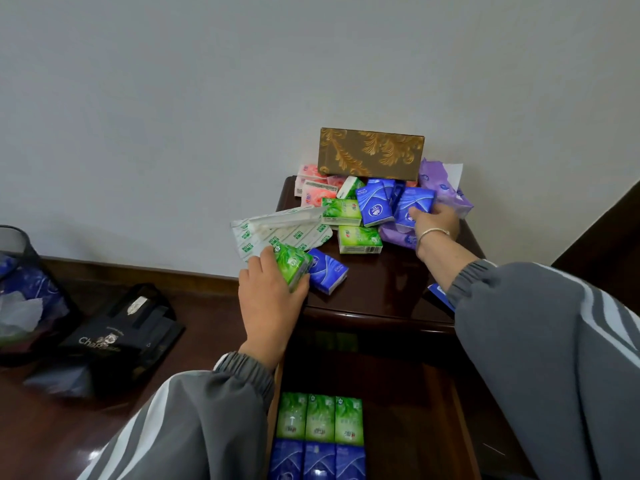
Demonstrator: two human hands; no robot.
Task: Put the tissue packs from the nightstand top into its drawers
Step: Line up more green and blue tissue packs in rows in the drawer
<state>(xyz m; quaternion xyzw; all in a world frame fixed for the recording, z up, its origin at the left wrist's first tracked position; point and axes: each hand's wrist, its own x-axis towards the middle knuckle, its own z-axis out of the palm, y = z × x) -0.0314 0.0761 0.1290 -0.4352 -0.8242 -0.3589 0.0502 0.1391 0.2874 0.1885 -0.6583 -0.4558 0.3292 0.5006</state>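
Hands reach over the nightstand (pixel 381 292): the left hand (pixel 268 299), arm extended, has its grip clamped on a green tissue pack (pixel 293 266) at the top's front left corner; the right hand (pixel 437 221) curls its grip round a blue tissue pack (pixel 414 202) in the pile (pixel 341 207) mid-frame. Below, the open drawer (pixel 443 410) holds green and blue packs (pixel 320 419).

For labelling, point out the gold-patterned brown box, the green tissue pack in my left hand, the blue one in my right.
Gold-patterned brown box (pixel 370 154): head view, front face.
Green tissue pack (pixel 294 265) in left hand (pixel 270 299): head view, top face.
Blue tissue pack (pixel 417 199) in right hand (pixel 438 221): head view, front face.
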